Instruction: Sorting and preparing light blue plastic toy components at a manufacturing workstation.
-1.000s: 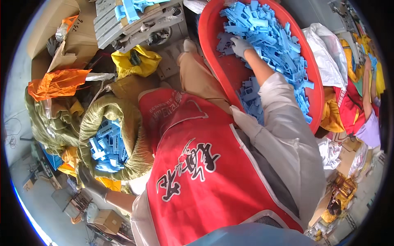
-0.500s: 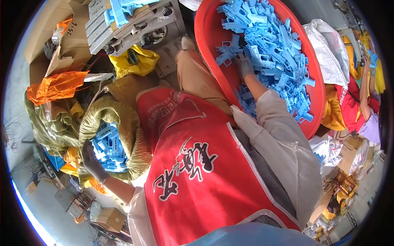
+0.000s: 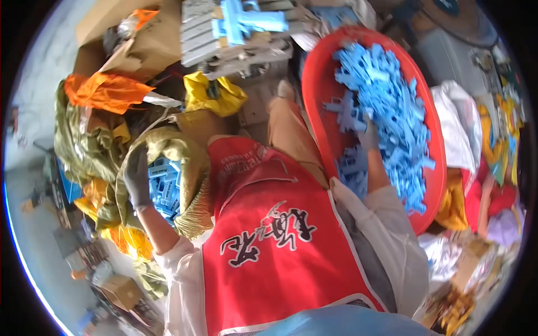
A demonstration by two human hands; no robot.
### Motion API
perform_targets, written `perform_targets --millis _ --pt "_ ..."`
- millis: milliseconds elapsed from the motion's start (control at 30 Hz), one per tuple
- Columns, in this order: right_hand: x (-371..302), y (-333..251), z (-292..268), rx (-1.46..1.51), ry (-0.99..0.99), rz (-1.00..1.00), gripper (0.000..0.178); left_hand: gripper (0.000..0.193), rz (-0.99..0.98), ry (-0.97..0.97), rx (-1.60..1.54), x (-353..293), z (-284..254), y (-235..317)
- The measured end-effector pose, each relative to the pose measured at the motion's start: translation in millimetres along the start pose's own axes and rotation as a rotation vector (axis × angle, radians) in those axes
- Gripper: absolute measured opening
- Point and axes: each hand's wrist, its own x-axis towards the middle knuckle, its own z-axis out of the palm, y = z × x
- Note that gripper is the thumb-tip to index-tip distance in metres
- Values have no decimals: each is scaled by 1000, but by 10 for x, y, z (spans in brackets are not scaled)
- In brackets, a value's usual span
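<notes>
We see two containers. One red tub (image 3: 428, 120) holds a heap of blue plastic pieces (image 3: 392, 112); our gloved right hand (image 3: 367, 134) is buried among them, its grip hidden. One olive sack (image 3: 188, 168) holds more blue pieces (image 3: 165, 187); our gloved left hand (image 3: 136, 176) rests at its rim, fingers loosely curled, holding nothing we can make out.

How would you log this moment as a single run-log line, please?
left hand: gloved, at mouth of olive sack of blue parts | right hand: gloved, in blue plastic parts in red tub | apron: red
</notes>
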Motion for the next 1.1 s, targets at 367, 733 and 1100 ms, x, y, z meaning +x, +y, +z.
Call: perform_targets --millis 367,733,1100 --pt "20 -419 -324 39 -10 31 42 22 333 -125 -92 801 688 1001" --pt "160 -1501 -1079 768 -60 41 50 44 658 -233 133 1471 1291 1564" --pt "495 -2467 -1423 1016 -36 -146 29 40 628 -357 27 1642 1429 1739"
